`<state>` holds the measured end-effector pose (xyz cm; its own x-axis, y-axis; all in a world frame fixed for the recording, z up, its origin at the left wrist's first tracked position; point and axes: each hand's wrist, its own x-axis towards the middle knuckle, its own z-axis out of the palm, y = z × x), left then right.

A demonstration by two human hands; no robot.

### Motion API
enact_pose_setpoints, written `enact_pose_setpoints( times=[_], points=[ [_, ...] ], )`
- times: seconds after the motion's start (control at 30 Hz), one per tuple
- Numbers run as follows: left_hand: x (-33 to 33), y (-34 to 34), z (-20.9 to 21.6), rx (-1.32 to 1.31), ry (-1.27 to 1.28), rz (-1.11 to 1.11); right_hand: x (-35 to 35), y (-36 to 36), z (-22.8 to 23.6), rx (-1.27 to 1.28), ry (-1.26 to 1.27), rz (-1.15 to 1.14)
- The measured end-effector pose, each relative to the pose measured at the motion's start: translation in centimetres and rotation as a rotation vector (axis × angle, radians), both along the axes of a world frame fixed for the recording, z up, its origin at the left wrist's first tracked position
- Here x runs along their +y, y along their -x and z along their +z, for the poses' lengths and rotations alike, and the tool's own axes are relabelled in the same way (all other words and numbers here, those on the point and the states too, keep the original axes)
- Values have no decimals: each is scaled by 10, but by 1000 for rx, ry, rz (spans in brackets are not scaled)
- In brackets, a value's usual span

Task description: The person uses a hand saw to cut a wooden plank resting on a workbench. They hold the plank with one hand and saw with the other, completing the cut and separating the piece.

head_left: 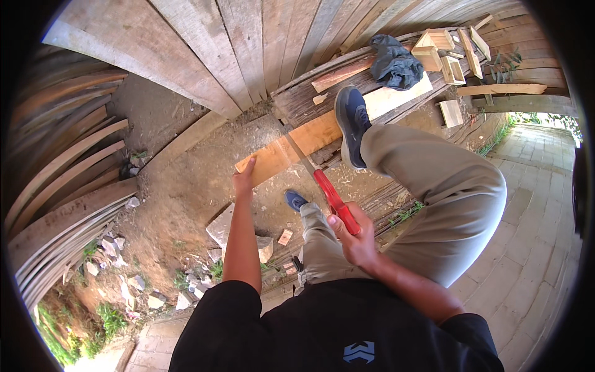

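My right hand (357, 234) is wrapped round the red handle of a handsaw (334, 199). The saw's narrow blade reaches up and left, lying across a light wooden plank (313, 135) at what looks like a cut line dusted with pale sawdust. Left of the blade, my left hand (245, 177) grips the plank's free end, thumb on top and the other fingers hidden at the edge. That end juts out past a rough timber bench (300, 104). My right foot, in a dark blue shoe (353, 123), presses on the plank over the bench.
On the bench lie a crumpled black plastic bag (396, 63) and several small wooden frames (453, 70). Long boards (204, 37) lean at the back, with more stacked planks (68, 167) at left. Broken stones (155, 300) litter the dirt ground. Paving (527, 204) runs along the right.
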<state>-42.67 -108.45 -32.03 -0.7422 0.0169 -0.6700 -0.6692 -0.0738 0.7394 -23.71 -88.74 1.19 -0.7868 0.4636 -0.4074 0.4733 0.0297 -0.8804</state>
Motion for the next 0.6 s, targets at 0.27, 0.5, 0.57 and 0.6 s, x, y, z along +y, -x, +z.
enact_pose_setpoints(
  times=[0.27, 0.5, 0.57, 0.6],
  points=[
    [16, -10, 46, 167, -47, 68, 4, -12, 5, 135, -104, 39],
    [9, 6, 13, 132, -3, 38, 6, -35, -18, 159, -155, 95],
    [4, 14, -2, 110, 5, 26, -1, -45, -44, 217, -83, -2],
    [3, 14, -12, 104, 14, 16, -4, -52, -60, 238, -38, -49]
  ],
)
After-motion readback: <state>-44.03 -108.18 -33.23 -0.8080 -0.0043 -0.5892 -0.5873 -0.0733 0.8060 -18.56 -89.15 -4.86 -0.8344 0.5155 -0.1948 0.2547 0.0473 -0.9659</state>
